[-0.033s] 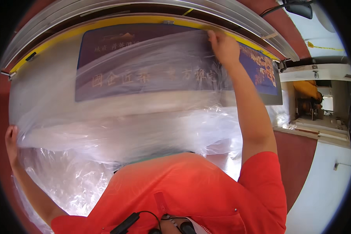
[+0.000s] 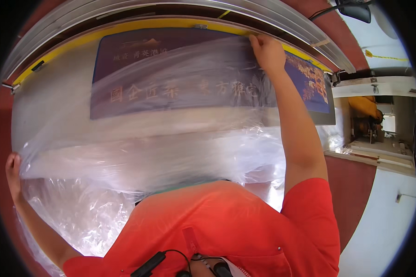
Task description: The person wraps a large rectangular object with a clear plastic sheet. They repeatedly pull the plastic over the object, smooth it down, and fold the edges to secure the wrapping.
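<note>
A dark blue-purple printed panel (image 2: 113, 44) with gold lettering lies across a pale board (image 2: 51, 87). Clear plastic film (image 2: 194, 122), wrinkled and shiny, covers much of it and runs down toward my body. At the panel's far edge, right of centre, my right hand (image 2: 269, 53) pinches the edge of the film between thumb and fingers. Far out at the left, my left hand (image 2: 14, 175) has its fingers curled in at the film's left edge. The panel's right end and upper left corner show without film over them.
Behind the panel runs a yellow strip (image 2: 85, 39) with small metal clips, then a long silver metal rail (image 2: 180, 7). More crumpled film (image 2: 92, 217) hangs at the lower left. An opening on the right shows a cluttered space with an orange-yellow object (image 2: 365, 106).
My left hand has dropped very slightly. The right hand has shifted a touch to the right, and the film over the panel has moved a little with it.
</note>
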`<state>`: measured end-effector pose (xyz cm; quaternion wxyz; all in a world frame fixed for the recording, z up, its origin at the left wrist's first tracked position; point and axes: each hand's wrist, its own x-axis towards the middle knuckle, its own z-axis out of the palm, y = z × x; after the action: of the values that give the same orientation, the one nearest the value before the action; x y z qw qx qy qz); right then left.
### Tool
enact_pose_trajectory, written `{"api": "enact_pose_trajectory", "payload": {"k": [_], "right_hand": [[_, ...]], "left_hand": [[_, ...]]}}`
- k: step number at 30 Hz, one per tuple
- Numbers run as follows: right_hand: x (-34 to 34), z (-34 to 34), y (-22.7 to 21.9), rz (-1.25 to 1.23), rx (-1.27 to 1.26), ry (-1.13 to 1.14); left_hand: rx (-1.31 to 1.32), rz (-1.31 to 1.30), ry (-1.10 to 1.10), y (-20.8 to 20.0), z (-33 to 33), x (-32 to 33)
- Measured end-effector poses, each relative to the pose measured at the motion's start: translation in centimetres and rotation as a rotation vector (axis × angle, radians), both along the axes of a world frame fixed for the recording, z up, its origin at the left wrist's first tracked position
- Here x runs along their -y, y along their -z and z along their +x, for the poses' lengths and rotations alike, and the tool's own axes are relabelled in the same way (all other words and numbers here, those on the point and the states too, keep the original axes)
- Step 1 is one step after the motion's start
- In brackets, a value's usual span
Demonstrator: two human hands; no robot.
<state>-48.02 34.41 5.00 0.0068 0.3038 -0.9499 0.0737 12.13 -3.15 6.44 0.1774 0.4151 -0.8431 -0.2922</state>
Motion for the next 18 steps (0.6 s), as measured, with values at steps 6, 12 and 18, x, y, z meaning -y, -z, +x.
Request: {"api": "enact_pose_trajectory", "payload": {"k": [6, 12, 18], "right_hand": [[0.4, -0.1, 3.0, -0.234, -0.248, 0.226], [-0.8, -2.6, 4.7, -0.468, -0.427, -0.016], [-6.6, -7.1, 5.9, -0.908, 0.009, 0.208]], "left_hand": [[-0.042, 0.226, -0.099, -0.3, 2.8, -3.7], [-0.789, 0.420, -0.461, -0.1, -5.4, -2.9], [-0.632, 0.146, -0.289, 5.0, -15.1, 5.5]]}}
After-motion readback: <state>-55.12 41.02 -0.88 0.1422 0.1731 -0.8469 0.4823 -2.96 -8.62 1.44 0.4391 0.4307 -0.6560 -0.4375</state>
